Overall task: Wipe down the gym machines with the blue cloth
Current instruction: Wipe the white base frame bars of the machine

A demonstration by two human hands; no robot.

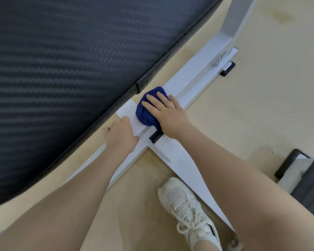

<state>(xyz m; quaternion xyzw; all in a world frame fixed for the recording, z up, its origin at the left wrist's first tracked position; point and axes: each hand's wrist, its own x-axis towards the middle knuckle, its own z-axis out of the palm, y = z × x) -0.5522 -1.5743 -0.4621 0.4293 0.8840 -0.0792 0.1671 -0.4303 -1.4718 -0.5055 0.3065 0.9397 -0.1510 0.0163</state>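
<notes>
Two bare forearms were seen closest to the lens, reaching in from 7 and 5 o'clock toward the middle of the view. Between them, at 6 o'clock, a white sneaker (188, 212) was planted on the tan floor (261, 109), just beside one white bar of the machine frame (194, 78). At the centre, the blue cloth (149, 109) was bunched on the top of the frame's long floor bar, where that bar met the crossing bar. The right hand (168, 113) was laid over the cloth with straight, spread fingers, pressing it flat against the metal rather than clutching it. The left hand (121, 133) was rested on the same bar just at 8 o'clock of the cloth, fingers relaxed and extended, nothing held in it. A small black rubber foot (155, 135) was seen under the frame, between the two wrists. The large dark textured pad (62, 78) of the machine filled the view from 9 to 12 o'clock, its edge running just beside the cloth. Another black foot (227, 68) was seen at 1 o'clock, below a white upright, and part of a second dark piece of equipment (301, 178) lay at 4 o'clock.
</notes>
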